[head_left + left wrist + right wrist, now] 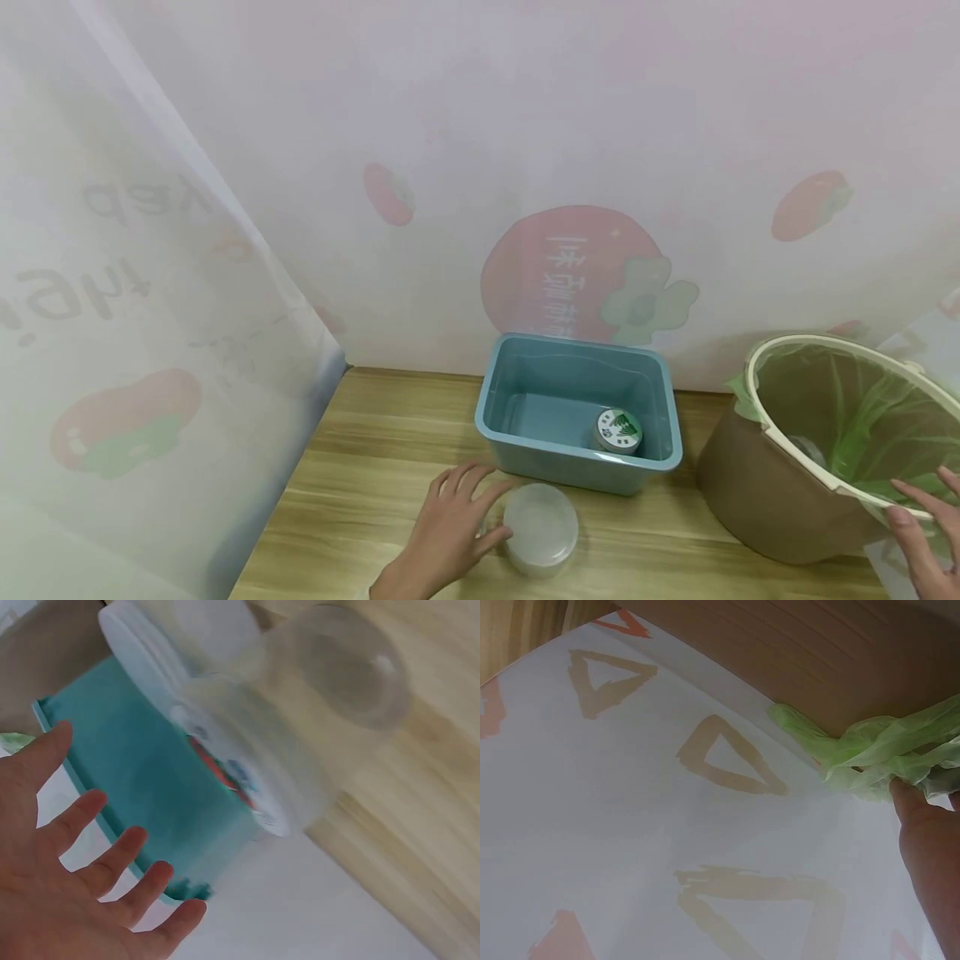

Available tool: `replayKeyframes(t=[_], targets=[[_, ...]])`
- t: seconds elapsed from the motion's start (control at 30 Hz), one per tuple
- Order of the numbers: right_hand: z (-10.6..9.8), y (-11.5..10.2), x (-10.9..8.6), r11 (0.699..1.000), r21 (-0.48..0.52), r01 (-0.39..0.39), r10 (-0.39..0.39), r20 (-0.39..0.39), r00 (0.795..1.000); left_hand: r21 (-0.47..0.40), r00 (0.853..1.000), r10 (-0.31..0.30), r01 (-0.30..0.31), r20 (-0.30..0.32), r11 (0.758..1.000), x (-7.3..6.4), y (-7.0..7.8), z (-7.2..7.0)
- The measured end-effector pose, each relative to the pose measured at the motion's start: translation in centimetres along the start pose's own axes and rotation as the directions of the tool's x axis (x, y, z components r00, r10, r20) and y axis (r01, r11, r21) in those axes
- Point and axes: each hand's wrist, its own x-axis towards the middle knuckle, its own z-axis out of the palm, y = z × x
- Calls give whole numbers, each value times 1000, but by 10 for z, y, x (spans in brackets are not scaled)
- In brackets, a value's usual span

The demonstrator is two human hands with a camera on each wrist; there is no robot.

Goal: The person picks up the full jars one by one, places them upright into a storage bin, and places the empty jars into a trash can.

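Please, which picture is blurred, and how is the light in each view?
Left wrist: strongest blur, with the clear container smeared and ghosted, the left hand crisper, lighting fairly bright; head: pale haze washing out the printed backdrop; right wrist: dimmer light, yet the green bag shows its folds.

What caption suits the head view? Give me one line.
Left hand beside a translucent container, right hand at the rim of a lined bin, blue tub behind the container.

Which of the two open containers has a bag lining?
The round brown plastic bin: a translucent green plastic bag lines it, while the rectangular blue plastic tub shows bare walls.
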Motion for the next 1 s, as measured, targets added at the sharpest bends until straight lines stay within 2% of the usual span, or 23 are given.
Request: replayKeyframes(t=[0.13, 0.2, 0.37, 0.57, 0.77, 1.0], targets=[[0, 0, -1, 1000, 5, 5, -5, 1, 1000, 29, 999, -31, 32, -17, 999, -12, -9, 2], [0, 0, 0, 1000, 10, 14, -14, 1, 1000, 35, 999, -45, 45, -3, 998, -18, -12, 5], [0, 1, -1, 999, 24, 30, -30, -6, 1000, 0, 995, -84, 84, 63, 996, -30, -17, 14], [0, 1, -1, 999, 29, 38, -38, -8, 999, -42, 994, -93, 96, 63, 995, -42, -19, 25], [0, 2, 1, 999, 18, 51, -51, -2, 999, -89, 993, -94, 100, 71, 991, -47, -20, 31], [1, -1, 1, 1000, 13, 15, -15, -1, 1000, -121, 997, -78, 80, 16, 989, -46, -21, 33]])
